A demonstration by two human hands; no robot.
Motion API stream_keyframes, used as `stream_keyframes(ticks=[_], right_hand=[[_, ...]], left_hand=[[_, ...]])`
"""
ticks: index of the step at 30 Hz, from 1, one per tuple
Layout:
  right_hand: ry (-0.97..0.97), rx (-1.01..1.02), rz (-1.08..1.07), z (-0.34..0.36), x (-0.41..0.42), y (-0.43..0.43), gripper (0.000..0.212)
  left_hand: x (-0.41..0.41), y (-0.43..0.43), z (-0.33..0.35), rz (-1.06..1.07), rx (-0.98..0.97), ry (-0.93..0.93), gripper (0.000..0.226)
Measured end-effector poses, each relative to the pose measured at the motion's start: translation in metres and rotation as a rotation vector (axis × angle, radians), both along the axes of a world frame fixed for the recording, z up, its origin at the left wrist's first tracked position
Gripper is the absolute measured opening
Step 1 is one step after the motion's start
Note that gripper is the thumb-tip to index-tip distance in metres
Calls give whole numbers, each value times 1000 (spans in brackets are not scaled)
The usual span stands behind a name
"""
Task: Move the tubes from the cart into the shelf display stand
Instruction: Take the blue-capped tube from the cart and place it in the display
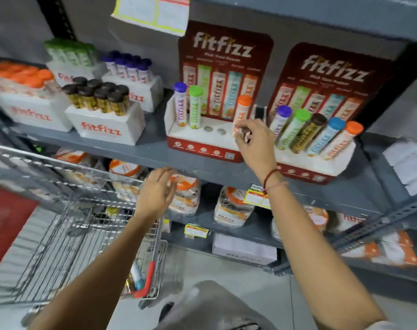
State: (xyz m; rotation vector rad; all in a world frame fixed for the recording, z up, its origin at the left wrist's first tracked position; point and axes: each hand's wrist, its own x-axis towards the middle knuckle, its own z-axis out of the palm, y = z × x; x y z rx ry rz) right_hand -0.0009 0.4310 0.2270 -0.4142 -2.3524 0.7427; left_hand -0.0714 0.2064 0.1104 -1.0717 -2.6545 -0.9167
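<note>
The left display stand [198, 139] on the grey shelf holds a purple-capped tube [180, 104], a green-capped tube [195, 107] and an orange-capped tube [242, 109]. Two holes [214, 130] in the stand between the green and orange tubes show empty. My right hand [252, 141] pinches the lower part of the orange-capped tube in its rightmost slot. My left hand [156, 194] hovers with its fingers apart and nothing in it, over the wire cart's [67, 225] far right corner. A blue-capped tube [136, 273] and a gold tube [129, 287] lie in the cart's bottom.
A second display stand [314, 163] to the right holds several tubes. White boxes of tubes [102, 125] stand at the shelf's left. Jars [186, 196] and price tags [256, 198] line the lower shelf. A steel upright [379, 222] rises at the right.
</note>
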Motion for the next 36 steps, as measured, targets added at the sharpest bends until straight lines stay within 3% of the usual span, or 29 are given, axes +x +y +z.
stream_keyframes(ticks=[7, 15, 18, 23, 27, 33, 36], right_hand=[[-187, -60, 310, -54, -49, -102, 18], [-555, -23, 608, -144, -75, -215, 16], [-754, -25, 684, -190, -77, -244, 15], [-1063, -44, 679, -267, -77, -274, 16], [-1235, -94, 590, -323, -84, -288, 17], [-1272, -117, 458, -387, -94, -304, 42], [-1284, -100, 455, -408, -97, -309, 41]], left_hand=[[19, -105, -28, 326, 26, -107, 31], [66, -200, -72, 581, -74, -251, 22], [79, -219, -89, 589, -134, -268, 19], [84, -226, -109, 576, -324, -317, 21], [80, -224, -114, 605, -358, -317, 25], [81, -223, -119, 641, -348, -276, 29], [81, -223, -121, 657, -340, -227, 27]])
